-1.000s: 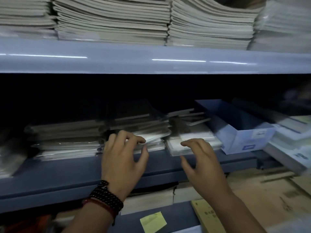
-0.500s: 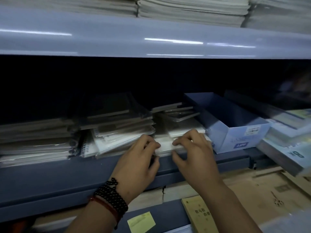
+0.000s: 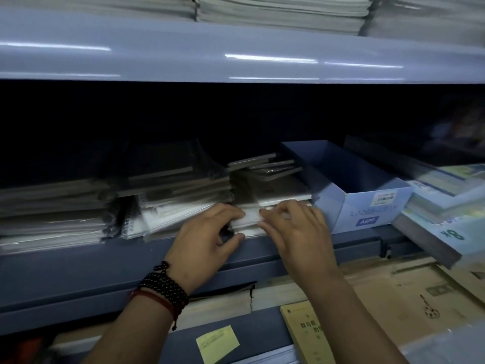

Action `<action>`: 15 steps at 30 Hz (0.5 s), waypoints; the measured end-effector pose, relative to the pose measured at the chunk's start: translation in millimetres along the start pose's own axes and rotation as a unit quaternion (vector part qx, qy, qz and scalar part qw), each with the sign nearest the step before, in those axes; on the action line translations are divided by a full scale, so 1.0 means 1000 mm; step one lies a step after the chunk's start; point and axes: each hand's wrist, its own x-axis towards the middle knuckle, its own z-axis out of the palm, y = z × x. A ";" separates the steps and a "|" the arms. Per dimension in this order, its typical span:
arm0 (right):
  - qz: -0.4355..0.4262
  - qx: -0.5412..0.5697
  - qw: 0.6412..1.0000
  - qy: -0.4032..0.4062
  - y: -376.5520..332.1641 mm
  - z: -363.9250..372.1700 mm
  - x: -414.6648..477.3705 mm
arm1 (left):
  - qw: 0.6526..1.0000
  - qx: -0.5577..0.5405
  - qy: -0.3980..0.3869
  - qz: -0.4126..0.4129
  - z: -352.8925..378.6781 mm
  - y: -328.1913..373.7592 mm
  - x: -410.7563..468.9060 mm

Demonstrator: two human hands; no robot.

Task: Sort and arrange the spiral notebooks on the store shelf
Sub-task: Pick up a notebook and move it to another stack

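Several stacks of plastic-wrapped spiral notebooks lie on the dark middle shelf (image 3: 78,264). My left hand (image 3: 207,240) and my right hand (image 3: 296,232) both grip the front edge of the small white stack of notebooks (image 3: 278,198) in the middle, fingers on top and thumbs underneath. To its left sits a tilted pile of larger notebooks (image 3: 173,206), with a flat pile (image 3: 52,216) further left. The back of the shelf is too dark to make out.
A blue open cardboard box (image 3: 367,206) stands right beside the stack on its right. Pale blue packs (image 3: 446,219) overhang the shelf at far right. Above, the upper shelf (image 3: 236,53) holds paper stacks. Below lie brown books and a yellow sticky note (image 3: 217,342).
Both hands moved from hovering apart at the shelf front to close together on the middle stack's front edge. The view dropped and drew nearer.
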 end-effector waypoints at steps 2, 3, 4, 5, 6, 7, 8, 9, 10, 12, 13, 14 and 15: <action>-0.018 0.014 1.000 0.014 -0.001 0.002 -0.003 | 1.000 0.004 -0.004 0.004 0.000 -0.001 -0.001; -0.033 0.015 0.999 0.010 -0.003 0.002 -0.004 | 1.000 0.004 -0.007 0.006 0.000 -0.001 -0.001; -0.042 0.012 0.999 -0.001 -0.007 0.002 -0.005 | 1.000 0.004 -0.012 0.008 0.001 -0.001 -0.001; -0.045 0.010 0.999 -0.014 -0.011 0.002 -0.004 | 1.000 0.003 -0.018 0.011 0.001 -0.002 -0.001; -0.035 0.012 0.999 -0.024 -0.015 0.001 -0.002 | 1.000 0.002 -0.025 0.012 0.002 -0.002 0.000; -0.019 0.014 0.999 -0.028 -0.019 0.001 0.000 | 0.999 0.003 -0.032 0.012 0.003 -0.002 0.000; -0.001 0.012 0.999 -0.030 -0.023 0.002 0.001 | 0.999 0.005 -0.039 0.011 0.003 -0.002 0.000; 0.013 0.011 1.000 -0.026 -0.026 0.003 0.001 | 0.999 0.009 -0.044 0.011 0.003 -0.002 0.000; 0.026 0.012 0.999 -0.022 -0.028 0.003 0.002 | 0.999 0.012 -0.050 0.011 0.004 -0.001 0.000; 0.039 0.025 0.999 -0.017 -0.029 0.003 0.003 | 0.998 0.019 -0.054 0.014 0.003 -0.001 0.001; 0.042 0.034 0.998 -0.018 -0.028 0.002 0.003 | 0.998 0.024 -0.054 0.016 0.003 -0.001 0.001; 0.042 0.040 0.998 -0.021 -0.027 0.000 0.003 | 0.998 0.031 -0.053 0.017 0.003 0.000 0.001; 0.037 0.044 0.998 -0.023 -0.026 -0.002 0.003 | 0.998 0.034 -0.054 0.016 0.002 0.000 0.001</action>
